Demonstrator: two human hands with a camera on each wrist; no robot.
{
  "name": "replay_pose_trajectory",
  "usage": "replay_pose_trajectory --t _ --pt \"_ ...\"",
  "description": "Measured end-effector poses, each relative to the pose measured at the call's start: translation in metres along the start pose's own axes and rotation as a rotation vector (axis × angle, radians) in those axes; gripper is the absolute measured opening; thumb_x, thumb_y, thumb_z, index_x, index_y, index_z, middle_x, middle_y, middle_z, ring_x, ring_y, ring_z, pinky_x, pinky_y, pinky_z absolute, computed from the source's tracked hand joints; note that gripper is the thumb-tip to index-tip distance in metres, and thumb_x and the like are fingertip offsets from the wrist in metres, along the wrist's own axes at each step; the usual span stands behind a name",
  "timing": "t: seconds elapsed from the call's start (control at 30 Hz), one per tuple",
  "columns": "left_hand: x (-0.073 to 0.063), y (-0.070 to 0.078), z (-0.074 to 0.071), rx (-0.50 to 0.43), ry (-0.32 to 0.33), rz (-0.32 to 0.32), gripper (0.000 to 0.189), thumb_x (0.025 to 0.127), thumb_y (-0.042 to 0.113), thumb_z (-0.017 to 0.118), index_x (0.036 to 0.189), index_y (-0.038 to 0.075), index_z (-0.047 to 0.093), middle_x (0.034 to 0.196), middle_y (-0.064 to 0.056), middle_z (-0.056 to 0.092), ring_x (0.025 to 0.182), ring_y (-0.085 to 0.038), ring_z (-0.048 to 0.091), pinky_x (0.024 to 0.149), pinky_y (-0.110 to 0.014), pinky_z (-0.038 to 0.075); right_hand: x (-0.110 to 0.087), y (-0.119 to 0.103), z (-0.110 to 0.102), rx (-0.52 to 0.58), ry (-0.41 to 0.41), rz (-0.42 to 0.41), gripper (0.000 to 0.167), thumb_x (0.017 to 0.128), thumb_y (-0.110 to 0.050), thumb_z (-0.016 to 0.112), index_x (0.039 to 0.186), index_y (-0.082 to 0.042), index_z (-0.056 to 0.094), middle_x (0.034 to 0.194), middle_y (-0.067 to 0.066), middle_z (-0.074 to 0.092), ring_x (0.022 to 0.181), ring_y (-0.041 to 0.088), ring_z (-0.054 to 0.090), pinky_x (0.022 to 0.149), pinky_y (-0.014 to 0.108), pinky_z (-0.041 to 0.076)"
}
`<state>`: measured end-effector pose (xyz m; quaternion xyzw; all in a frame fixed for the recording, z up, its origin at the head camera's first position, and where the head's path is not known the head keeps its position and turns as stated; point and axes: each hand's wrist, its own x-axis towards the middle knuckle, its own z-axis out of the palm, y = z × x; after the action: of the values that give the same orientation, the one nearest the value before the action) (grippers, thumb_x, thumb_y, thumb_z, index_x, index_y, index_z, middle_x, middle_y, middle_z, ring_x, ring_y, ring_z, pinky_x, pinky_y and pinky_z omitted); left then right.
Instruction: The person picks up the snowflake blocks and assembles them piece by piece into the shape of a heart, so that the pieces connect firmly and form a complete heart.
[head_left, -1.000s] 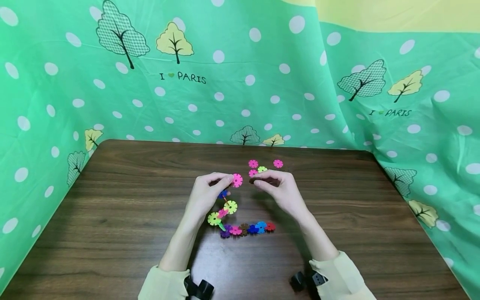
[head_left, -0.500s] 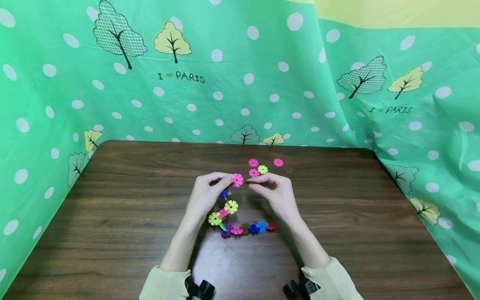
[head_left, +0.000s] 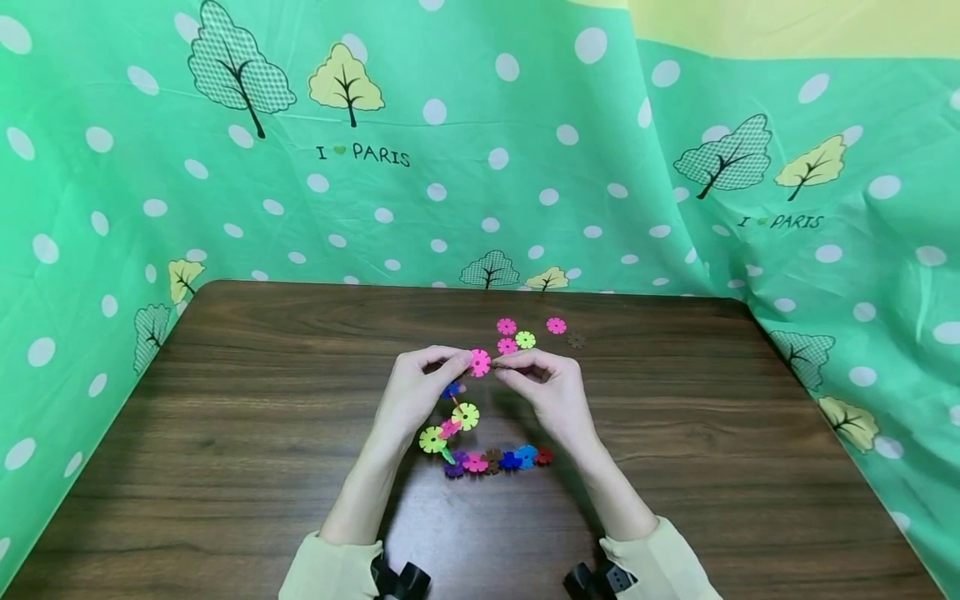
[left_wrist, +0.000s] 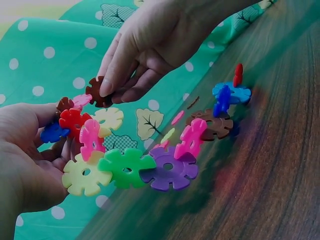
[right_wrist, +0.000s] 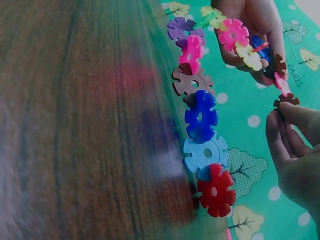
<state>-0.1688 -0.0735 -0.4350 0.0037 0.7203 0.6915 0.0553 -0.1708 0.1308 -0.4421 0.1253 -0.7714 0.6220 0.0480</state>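
Observation:
My left hand [head_left: 420, 392] pinches the upper end of a chain of interlocking notched plastic discs, close to a pink disc [head_left: 480, 362]. My right hand [head_left: 551, 396] pinches a brown notched disc [left_wrist: 95, 92] between thumb and fingers. Its edge meets the pink disc's edge; how far the slots engage cannot be told. From the left hand the chain curves through a yellow disc [head_left: 465, 417], a green disc [left_wrist: 127, 168] and a purple disc [left_wrist: 169, 169]. It continues past a light blue disc [right_wrist: 206, 153] to a red end disc [right_wrist: 216, 191]. The left fingers partly hide discs near the grip.
Beyond the hands, loose pink discs [head_left: 506, 326], a yellow-green disc [head_left: 525, 340] and a brown disc [head_left: 576, 341] lie on the dark wooden table [head_left: 225, 433]. A green dotted cloth [head_left: 450, 167] hangs behind the table's far edge.
My right hand has moved left, bringing the brown disc up to the pink one. This uncovers a loose brown disc on the table. My left hand has shifted slightly right with the chain.

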Motion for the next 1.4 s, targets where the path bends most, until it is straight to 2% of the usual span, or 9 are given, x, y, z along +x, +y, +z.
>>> replay_pose_trajectory --t 0.17,0.37,0.6,0.83,0.9,1.13,1.4 --pt "0.0007 -0.0003 0.0004 0.020 0.000 0.006 0.020 0.097 0.026 0.073 0.108 0.012 0.080 0.105 -0.010 0.079 0.081 -0.033 0.074 0.074 -0.029 0.059 -0.0006 -0.0010 0.0003 0.002 0.003 -0.019 0.012 0.089 -0.003 0.078 0.101 -0.002 0.079 0.105 0.019 0.078 0.092 0.005 0.073 0.081 0.021 0.060" --pt "0.0002 0.0000 0.0002 0.038 0.010 0.010 0.019 0.096 0.028 0.074 0.106 0.013 0.081 0.103 -0.009 0.080 0.081 -0.033 0.075 0.071 -0.030 0.059 -0.0015 -0.0033 0.0008 -0.067 0.005 -0.061 0.011 0.089 -0.006 0.079 0.100 -0.005 0.081 0.104 0.015 0.079 0.094 0.005 0.073 0.083 0.020 0.060" --pt "0.0004 -0.0006 0.0000 0.031 0.027 0.014 0.018 0.096 0.025 0.074 0.106 0.012 0.081 0.102 -0.010 0.079 0.082 -0.036 0.075 0.068 -0.030 0.058 -0.0025 -0.0054 -0.0038 -0.074 -0.045 -0.089 0.015 0.089 -0.008 0.079 0.104 -0.006 0.081 0.109 0.013 0.078 0.100 0.005 0.072 0.087 0.021 0.060" --pt "0.0018 -0.0019 0.0000 0.035 0.028 0.034 0.018 0.096 0.027 0.074 0.105 0.012 0.080 0.102 -0.010 0.078 0.082 -0.035 0.074 0.069 -0.030 0.058 -0.0014 -0.0075 -0.0079 -0.083 -0.071 -0.059 0.013 0.092 -0.011 0.077 0.104 -0.007 0.081 0.113 0.011 0.078 0.106 0.007 0.072 0.088 0.021 0.059" --pt "0.0016 -0.0015 0.0002 0.042 0.026 0.033 0.019 0.096 0.027 0.074 0.104 0.012 0.081 0.102 -0.010 0.078 0.081 -0.034 0.075 0.069 -0.030 0.058 -0.0011 -0.0072 -0.0081 -0.084 -0.071 -0.053 0.013 0.092 -0.011 0.077 0.104 -0.007 0.081 0.112 0.010 0.079 0.106 0.007 0.072 0.089 0.021 0.059" --pt "0.0009 0.0003 0.0006 0.080 0.022 0.061 0.017 0.096 0.026 0.075 0.101 0.012 0.082 0.096 -0.008 0.075 0.070 -0.013 0.071 0.065 -0.024 0.056 -0.0008 -0.0042 -0.0061 -0.082 -0.060 -0.079 0.010 0.092 -0.009 0.076 0.100 -0.005 0.081 0.104 0.013 0.080 0.098 0.006 0.074 0.086 0.022 0.059" --pt "0.0008 -0.0001 0.0042 0.103 0.043 0.090 0.015 0.095 0.026 0.076 0.094 0.012 0.081 0.087 -0.006 0.071 0.067 -0.011 0.066 0.063 -0.021 0.052 -0.0013 -0.0054 -0.0040 -0.088 -0.038 -0.059 0.007 0.091 -0.009 0.078 0.096 -0.005 0.081 0.100 0.014 0.080 0.092 0.004 0.074 0.083 0.022 0.060"
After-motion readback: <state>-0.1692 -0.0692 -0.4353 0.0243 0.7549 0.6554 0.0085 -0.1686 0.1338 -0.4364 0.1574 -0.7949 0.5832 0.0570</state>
